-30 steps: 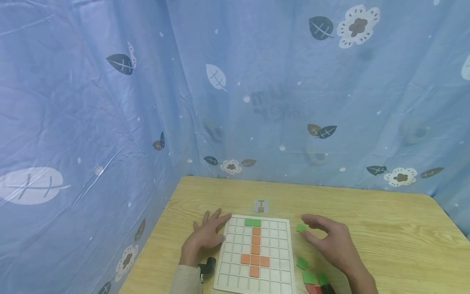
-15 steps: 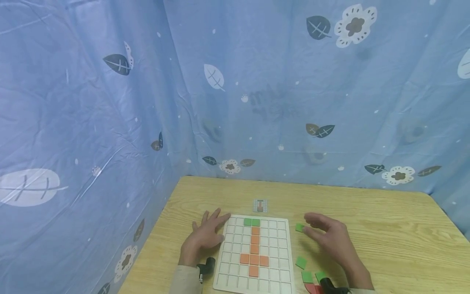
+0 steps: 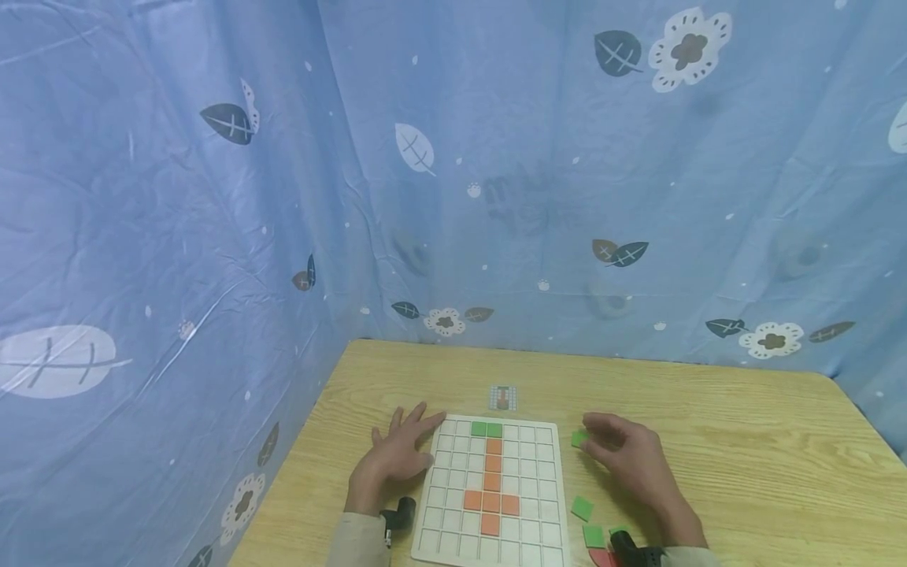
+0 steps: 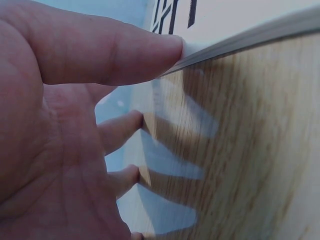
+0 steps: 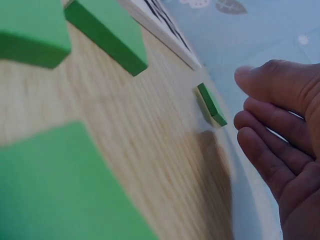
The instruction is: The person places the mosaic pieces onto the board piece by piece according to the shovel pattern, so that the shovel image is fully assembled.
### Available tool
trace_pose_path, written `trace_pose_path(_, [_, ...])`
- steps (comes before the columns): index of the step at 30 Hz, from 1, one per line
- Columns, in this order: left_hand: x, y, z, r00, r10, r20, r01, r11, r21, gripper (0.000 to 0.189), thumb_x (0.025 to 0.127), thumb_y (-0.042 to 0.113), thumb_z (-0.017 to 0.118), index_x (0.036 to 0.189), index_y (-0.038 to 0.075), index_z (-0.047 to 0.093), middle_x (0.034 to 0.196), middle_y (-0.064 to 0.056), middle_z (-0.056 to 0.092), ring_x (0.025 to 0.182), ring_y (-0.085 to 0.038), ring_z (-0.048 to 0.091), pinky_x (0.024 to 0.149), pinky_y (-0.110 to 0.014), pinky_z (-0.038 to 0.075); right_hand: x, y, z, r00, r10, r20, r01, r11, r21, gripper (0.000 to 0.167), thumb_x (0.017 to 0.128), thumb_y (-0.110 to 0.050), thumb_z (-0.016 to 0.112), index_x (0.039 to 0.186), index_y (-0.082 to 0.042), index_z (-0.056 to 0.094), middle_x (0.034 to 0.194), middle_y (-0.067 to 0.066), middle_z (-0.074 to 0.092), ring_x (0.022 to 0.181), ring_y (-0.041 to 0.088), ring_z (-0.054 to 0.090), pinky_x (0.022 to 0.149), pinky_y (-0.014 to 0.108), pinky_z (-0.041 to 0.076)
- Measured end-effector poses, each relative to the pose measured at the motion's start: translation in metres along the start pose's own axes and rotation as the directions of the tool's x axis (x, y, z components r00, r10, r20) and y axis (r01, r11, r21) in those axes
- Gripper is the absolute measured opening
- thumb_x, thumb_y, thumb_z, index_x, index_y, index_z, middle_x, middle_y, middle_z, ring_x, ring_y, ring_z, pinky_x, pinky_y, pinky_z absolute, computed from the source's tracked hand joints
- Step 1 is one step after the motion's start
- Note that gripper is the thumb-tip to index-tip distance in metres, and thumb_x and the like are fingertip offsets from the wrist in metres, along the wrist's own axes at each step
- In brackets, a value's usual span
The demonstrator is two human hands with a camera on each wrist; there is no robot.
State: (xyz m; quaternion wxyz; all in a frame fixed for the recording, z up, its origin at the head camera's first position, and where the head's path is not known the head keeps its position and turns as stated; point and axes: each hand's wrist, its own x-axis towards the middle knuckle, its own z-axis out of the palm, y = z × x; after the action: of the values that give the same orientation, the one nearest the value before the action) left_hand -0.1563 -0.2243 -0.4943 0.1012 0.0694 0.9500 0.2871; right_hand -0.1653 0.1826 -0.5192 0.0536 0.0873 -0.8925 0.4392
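A white gridded board [image 3: 439, 543] lies on the table, with orange square tiles [image 3: 491, 502] in a cross-like column and two green tiles [image 3: 486, 429] in its top row. My left hand [image 3: 394, 455] rests at the board's left side, fingers spread, thumb [image 4: 145, 57] against the board edge in the left wrist view. Right of the board, my right hand [image 3: 631, 457] hovers by a loose green tile [image 3: 579, 439]. In the right wrist view this green tile [image 5: 212, 106] lies on the table, apart from the loosely bent fingers and thumb.
More loose green tiles [image 3: 583, 508] and red pieces [image 3: 602, 557] lie right of the board, partly hidden by the right wrist camera [image 3: 626, 547]. A small pattern card [image 3: 503, 398] lies behind the board. A blue printed curtain [image 3: 496, 197] closes off the table's back and left.
My right hand shifts slightly over its spot, first back a little, then toward the green tile, with thumb and fingers drawing a bit closer. The left hand, board and tiles stay put.
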Motion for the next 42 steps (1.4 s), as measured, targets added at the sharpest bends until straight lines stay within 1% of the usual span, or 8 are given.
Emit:
trace_pose_path(13, [0.0,0.0,0.0,1.0,0.0,0.001,0.0,1.0,0.01,0.084,0.083,0.008,0.068,0.164,0.024,0.054,0.18,-0.017,0.029,0.166,-0.059,0.01,0.118,-0.094,-0.002,0.0,0.002,0.007,1.0,0.0,-0.002,0.0,0.997,-0.079,0.042,0.092,-0.011,0.085,0.133,-0.009,0.077,0.129,0.01,0.081,0.119,0.032,0.077,0.102,0.044,0.063])
trace_pose_path(19, [0.001,-0.001,0.0,1.0,0.002,0.002,-0.002,1.0,0.011,0.083,0.084,0.008,0.068,0.164,0.025,0.053,0.18,-0.017,0.029,0.166,-0.059,0.01,0.118,-0.094,-0.003,0.0,0.001,0.009,1.0,-0.023,-0.01,0.022,0.992,-0.121,0.039,0.089,-0.005,0.084,0.128,-0.008,0.079,0.126,0.013,0.081,0.118,0.035,0.077,0.103,0.053,0.062])
trace_pose_path(23, [0.001,-0.001,0.0,1.0,0.0,0.003,0.0,1.0,0.008,0.083,0.084,0.008,0.069,0.164,0.025,0.053,0.181,-0.017,0.029,0.166,-0.058,0.009,0.118,-0.094,-0.004,0.0,0.001,0.01,0.999,-0.032,-0.014,0.03,0.99,-0.135,0.037,0.089,-0.002,0.083,0.126,-0.008,0.079,0.124,0.013,0.081,0.118,0.036,0.076,0.103,0.056,0.061])
trace_pose_path(27, [0.0,-0.001,0.0,1.0,-0.002,0.006,0.002,1.0,0.002,0.084,0.084,0.008,0.07,0.164,0.026,0.053,0.181,-0.016,0.029,0.167,-0.058,0.009,0.119,-0.093,-0.005,0.0,0.002,0.008,1.0,-0.02,-0.012,0.019,0.992,-0.122,0.037,0.09,-0.005,0.084,0.126,-0.011,0.08,0.123,0.009,0.082,0.116,0.032,0.077,0.102,0.052,0.062])
trace_pose_path(31, [0.0,-0.002,0.0,1.0,-0.003,0.012,0.003,1.0,0.001,0.084,0.084,0.008,0.069,0.165,0.026,0.052,0.181,-0.016,0.028,0.167,-0.058,0.008,0.119,-0.093,-0.005,-0.002,-0.001,0.001,0.999,0.038,0.014,-0.037,0.997,-0.069,0.037,0.093,-0.012,0.084,0.129,-0.014,0.079,0.125,0.005,0.081,0.116,0.026,0.077,0.099,0.039,0.063])
trace_pose_path(34, [0.0,-0.002,0.0,1.0,-0.002,0.01,0.002,1.0,0.001,0.083,0.085,0.008,0.07,0.164,0.026,0.053,0.181,-0.016,0.028,0.167,-0.058,0.009,0.119,-0.093,-0.005,-0.003,-0.005,-0.006,0.998,0.059,0.027,-0.058,0.998,-0.028,0.035,0.095,-0.014,0.083,0.13,-0.014,0.078,0.126,0.006,0.081,0.114,0.026,0.078,0.096,0.031,0.063])
trace_pose_path(36, [0.0,-0.002,0.0,1.0,-0.001,0.009,0.001,1.0,0.005,0.083,0.085,0.009,0.069,0.164,0.026,0.053,0.181,-0.016,0.028,0.166,-0.059,0.009,0.119,-0.093,-0.004,-0.003,-0.008,-0.009,0.999,0.041,0.018,-0.04,0.999,-0.029,0.034,0.095,-0.012,0.083,0.128,-0.012,0.078,0.124,0.007,0.081,0.112,0.027,0.079,0.093,0.029,0.063])
trace_pose_path(42, [0.0,-0.002,0.0,1.0,0.002,0.008,-0.002,1.0,-0.001,0.082,0.085,0.007,0.069,0.164,0.025,0.053,0.181,-0.016,0.028,0.166,-0.059,0.009,0.119,-0.093,-0.005,-0.002,-0.021,-0.016,0.997,-0.066,-0.042,0.063,0.996,-0.071,0.033,0.093,-0.006,0.084,0.125,-0.01,0.079,0.119,0.005,0.083,0.109,0.031,0.08,0.087,0.03,0.065])
